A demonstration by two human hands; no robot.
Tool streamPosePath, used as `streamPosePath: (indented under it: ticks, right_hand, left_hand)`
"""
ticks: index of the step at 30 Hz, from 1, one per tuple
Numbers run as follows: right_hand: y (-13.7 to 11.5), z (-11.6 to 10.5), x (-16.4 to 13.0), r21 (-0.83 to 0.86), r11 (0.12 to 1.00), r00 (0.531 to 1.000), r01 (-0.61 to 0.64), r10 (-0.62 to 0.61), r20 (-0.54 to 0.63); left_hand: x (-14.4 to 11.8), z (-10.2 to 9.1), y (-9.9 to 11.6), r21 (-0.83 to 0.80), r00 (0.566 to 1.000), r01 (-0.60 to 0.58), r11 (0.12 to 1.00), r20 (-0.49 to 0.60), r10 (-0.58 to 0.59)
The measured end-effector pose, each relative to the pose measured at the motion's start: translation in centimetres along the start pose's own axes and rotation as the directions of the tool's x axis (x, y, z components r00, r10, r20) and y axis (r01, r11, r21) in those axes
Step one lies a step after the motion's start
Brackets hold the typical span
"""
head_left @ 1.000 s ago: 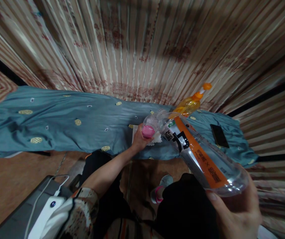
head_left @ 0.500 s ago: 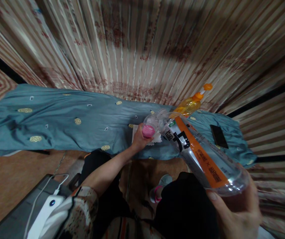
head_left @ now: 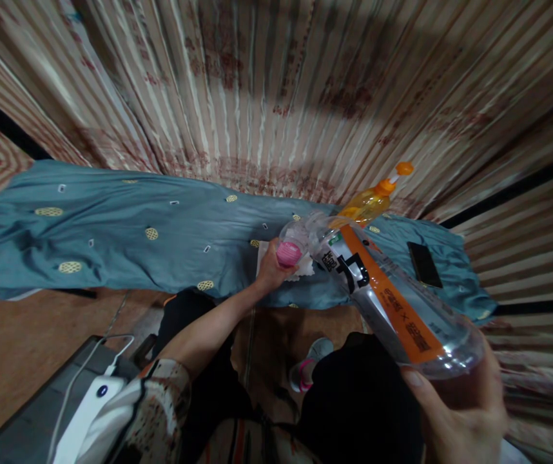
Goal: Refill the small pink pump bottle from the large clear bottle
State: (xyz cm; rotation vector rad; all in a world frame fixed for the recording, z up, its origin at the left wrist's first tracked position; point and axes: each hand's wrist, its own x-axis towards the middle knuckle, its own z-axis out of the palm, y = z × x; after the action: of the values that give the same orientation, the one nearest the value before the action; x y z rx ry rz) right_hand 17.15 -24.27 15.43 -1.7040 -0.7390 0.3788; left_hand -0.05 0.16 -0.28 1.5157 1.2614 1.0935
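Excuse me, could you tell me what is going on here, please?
A person's left hand holds a small clear container with a pink patch by a white sheet. The right hand grips the base of a large clear plastic bottle with an orange-striped label, its neck pointing toward the container; whether anything flows is unclear. Beyond, an amber bottle with an orange pump stands on the teal patterned cloth.

At lower right, the bottom edge crops your right hand (head_left: 465,412); the large clear bottle (head_left: 387,296) hides some of its fingers. Mid-frame, whether that bottle's mouth touches the pink-and-clear container (head_left: 289,253) seems too blurred to tell. Behind it, you partly lose the orange pump bottle (head_left: 369,203).
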Motion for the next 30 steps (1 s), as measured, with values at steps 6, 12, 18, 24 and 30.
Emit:
streamPosePath:
  ticks: [6, 12, 18, 24, 30]
  right_hand:
    - [-0.13, 0.05, 0.10, -0.014, 1.000, 1.000, 0.015, -0.015, 0.000]
    - [0.04, -0.04, 0.03, -0.012, 1.000, 1.000, 0.000, 0.000, 0.022]
    - [0.52, -0.20, 0.23, -0.017, 0.999, 0.999, 0.038, -0.038, 0.008]
    - [0.37, -0.09, 0.13, -0.029, 1.000, 1.000, -0.001, 0.001, 0.000]
    - [0.08, 0.00, -0.11, -0.021, 1.000, 1.000, 0.010, -0.009, 0.020]
  left_hand:
    - [0.01, 0.02, -0.06, -0.013, 1.000, -0.004, 1.000, -0.004, 0.004]
    - [0.04, 0.04, -0.22, -0.018, 1.000, -0.012, 1.000, -0.004, 0.012]
    - [0.00, 0.01, -0.01, -0.002, 1.000, 0.006, 1.000, -0.010, -0.006]
    - [-0.03, 0.05, -0.09, 0.002, 1.000, 0.011, 1.000, -0.003, -0.011]
    - [0.02, 0.01, -0.20, 0.003, 1.000, -0.003, 1.000, 0.004, 0.003]
